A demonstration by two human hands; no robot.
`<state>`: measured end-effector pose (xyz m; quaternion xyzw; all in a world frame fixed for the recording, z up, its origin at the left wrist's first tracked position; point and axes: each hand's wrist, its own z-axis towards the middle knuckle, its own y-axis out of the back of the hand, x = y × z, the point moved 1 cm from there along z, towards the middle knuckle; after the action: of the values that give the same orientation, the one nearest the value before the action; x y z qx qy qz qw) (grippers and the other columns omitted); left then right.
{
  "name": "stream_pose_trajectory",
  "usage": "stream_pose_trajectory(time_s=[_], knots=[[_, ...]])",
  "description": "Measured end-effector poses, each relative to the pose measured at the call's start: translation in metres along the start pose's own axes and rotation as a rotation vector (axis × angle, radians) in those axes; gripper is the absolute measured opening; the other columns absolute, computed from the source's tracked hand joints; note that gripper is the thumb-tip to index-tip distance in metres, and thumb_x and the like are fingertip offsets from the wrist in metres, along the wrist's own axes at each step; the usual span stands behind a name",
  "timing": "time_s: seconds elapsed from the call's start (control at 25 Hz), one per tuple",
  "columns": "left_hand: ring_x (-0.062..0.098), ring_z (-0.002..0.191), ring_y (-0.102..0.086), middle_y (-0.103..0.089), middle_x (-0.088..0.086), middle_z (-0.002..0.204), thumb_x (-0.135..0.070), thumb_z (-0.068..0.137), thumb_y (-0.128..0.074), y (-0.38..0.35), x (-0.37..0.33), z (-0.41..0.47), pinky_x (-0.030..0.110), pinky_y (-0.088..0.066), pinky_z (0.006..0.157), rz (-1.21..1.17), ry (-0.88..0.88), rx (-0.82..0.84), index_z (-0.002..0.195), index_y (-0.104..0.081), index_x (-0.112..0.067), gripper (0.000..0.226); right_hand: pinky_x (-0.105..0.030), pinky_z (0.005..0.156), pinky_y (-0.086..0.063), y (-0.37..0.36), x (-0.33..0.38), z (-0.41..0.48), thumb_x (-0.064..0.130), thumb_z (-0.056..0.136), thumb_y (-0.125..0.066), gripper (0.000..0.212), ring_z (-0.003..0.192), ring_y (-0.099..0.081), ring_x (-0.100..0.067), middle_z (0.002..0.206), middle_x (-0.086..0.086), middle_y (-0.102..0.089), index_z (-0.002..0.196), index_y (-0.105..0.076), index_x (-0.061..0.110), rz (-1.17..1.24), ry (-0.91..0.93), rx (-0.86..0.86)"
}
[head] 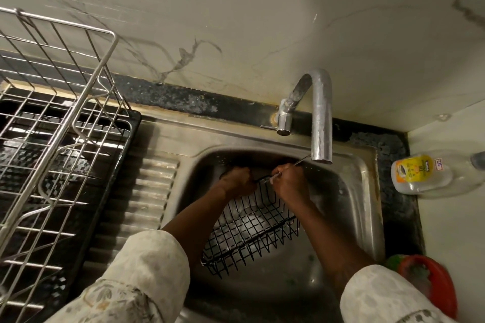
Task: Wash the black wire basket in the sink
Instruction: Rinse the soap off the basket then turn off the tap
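One black wire basket sits in the basin of the single steel sink. Two hands work at the basket's far rim: the left hand is clenched around the wire, and the right hand grasps the rim just beside it. One curved tap rises behind the sink. One metal dish rack stands left of the sink. One yellow-labelled bottle and one red plastic item lie to the sink's right.

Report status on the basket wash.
Left hand and right hand both gripping far rim. Black wire basket tilted inside sink. Tap spout close above right hand.
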<state>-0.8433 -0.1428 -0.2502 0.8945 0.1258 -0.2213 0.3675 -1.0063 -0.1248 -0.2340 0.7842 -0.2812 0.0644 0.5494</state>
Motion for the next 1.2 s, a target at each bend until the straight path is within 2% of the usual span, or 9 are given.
stream_pose_trajectory(time_s=[0.12, 0.28, 0.4, 0.48, 0.64, 0.84, 0.92, 1.04, 1.2], knots=[[0.018, 0.082, -0.063, -0.07, 0.007, 0.102, -0.028, 0.095, -0.062, -0.003, 0.001, -0.001, 0.028, -0.049, 0.068, 0.023, -0.022, -0.014, 0.11, -0.068, -0.018, 0.019, -0.025, 0.068, -0.054, -0.005, -0.004, 0.001, 0.025, 0.092, -0.067, 0.012, 0.083, -0.066, -0.015, 0.093, 0.0, -0.071, 0.101, -0.075, 0.02, -0.127, -0.054, 0.053], [0.023, 0.093, -0.065, -0.069, 0.01, 0.113, -0.023, 0.097, -0.058, -0.007, -0.003, -0.003, 0.031, -0.051, 0.074, 0.062, -0.035, 0.041, 0.116, -0.069, -0.016, 0.022, -0.021, 0.055, -0.042, -0.009, -0.004, 0.004, 0.024, 0.093, -0.067, 0.017, 0.082, -0.063, -0.013, 0.096, -0.001, -0.068, 0.109, -0.071, 0.018, -0.144, -0.101, 0.086], [0.029, 0.107, -0.065, -0.065, 0.013, 0.12, -0.017, 0.096, -0.061, -0.009, -0.005, -0.002, 0.033, -0.055, 0.084, 0.047, -0.036, 0.035, 0.12, -0.067, -0.011, 0.025, -0.022, 0.058, -0.042, -0.008, -0.001, 0.005, 0.02, 0.093, -0.067, 0.019, 0.082, -0.059, -0.015, 0.1, -0.004, -0.065, 0.111, -0.066, 0.015, -0.151, -0.106, 0.08], [0.028, 0.104, -0.068, -0.068, 0.013, 0.117, -0.016, 0.097, -0.06, -0.009, -0.007, -0.001, 0.033, -0.057, 0.086, 0.011, -0.031, 0.019, 0.116, -0.068, -0.008, 0.021, -0.025, 0.062, -0.044, -0.007, 0.0, 0.004, 0.018, 0.093, -0.067, 0.016, 0.083, -0.06, -0.017, 0.099, -0.004, -0.065, 0.109, -0.066, 0.015, -0.156, -0.102, 0.087], [0.025, 0.09, -0.069, -0.072, 0.011, 0.106, -0.022, 0.097, -0.059, -0.007, -0.013, -0.003, 0.033, -0.058, 0.079, -0.014, -0.009, -0.015, 0.106, -0.071, -0.01, 0.019, -0.021, 0.054, -0.041, -0.006, -0.003, 0.004, 0.018, 0.092, -0.066, 0.005, 0.081, -0.061, -0.013, 0.094, -0.002, -0.067, 0.097, -0.068, 0.019, -0.106, -0.079, 0.115], [0.017, 0.065, -0.066, -0.066, 0.004, 0.082, -0.019, 0.092, -0.062, 0.001, -0.013, -0.011, 0.03, -0.061, 0.064, -0.044, 0.031, -0.008, 0.086, -0.064, -0.013, 0.008, -0.033, 0.076, -0.059, -0.006, -0.008, 0.004, 0.027, 0.09, -0.073, 0.01, 0.081, -0.065, -0.009, 0.084, 0.007, -0.07, 0.082, -0.071, 0.032, 0.041, -0.032, 0.209], [0.017, 0.066, -0.066, -0.063, 0.003, 0.078, -0.018, 0.094, -0.063, 0.007, -0.013, -0.016, 0.028, -0.059, 0.061, -0.058, 0.012, -0.015, 0.086, -0.062, -0.012, 0.01, -0.033, 0.078, -0.059, -0.004, -0.015, 0.003, 0.03, 0.092, -0.072, 0.01, 0.08, -0.066, -0.006, 0.083, 0.01, -0.071, 0.083, -0.072, 0.035, 0.061, 0.027, 0.265], [0.018, 0.078, -0.066, -0.065, 0.007, 0.092, -0.022, 0.095, -0.063, 0.012, -0.015, -0.02, 0.031, -0.059, 0.072, -0.037, -0.018, -0.016, 0.08, -0.052, -0.023, 0.018, -0.034, 0.083, -0.058, -0.001, -0.025, -0.003, 0.029, 0.094, -0.068, 0.009, 0.083, -0.065, -0.005, 0.091, 0.01, -0.074, 0.097, -0.076, 0.031, -0.003, 0.125, 0.307], [0.011, 0.07, -0.062, -0.062, 0.002, 0.086, -0.017, 0.094, -0.064, 0.011, -0.014, -0.02, 0.022, -0.053, 0.059, -0.066, -0.009, -0.029, 0.081, -0.053, -0.022, 0.017, -0.029, 0.086, -0.055, -0.003, -0.025, -0.006, 0.023, 0.096, -0.065, 0.016, 0.092, -0.063, -0.008, 0.1, 0.006, -0.073, 0.107, -0.076, 0.028, -0.022, 0.162, 0.288]])
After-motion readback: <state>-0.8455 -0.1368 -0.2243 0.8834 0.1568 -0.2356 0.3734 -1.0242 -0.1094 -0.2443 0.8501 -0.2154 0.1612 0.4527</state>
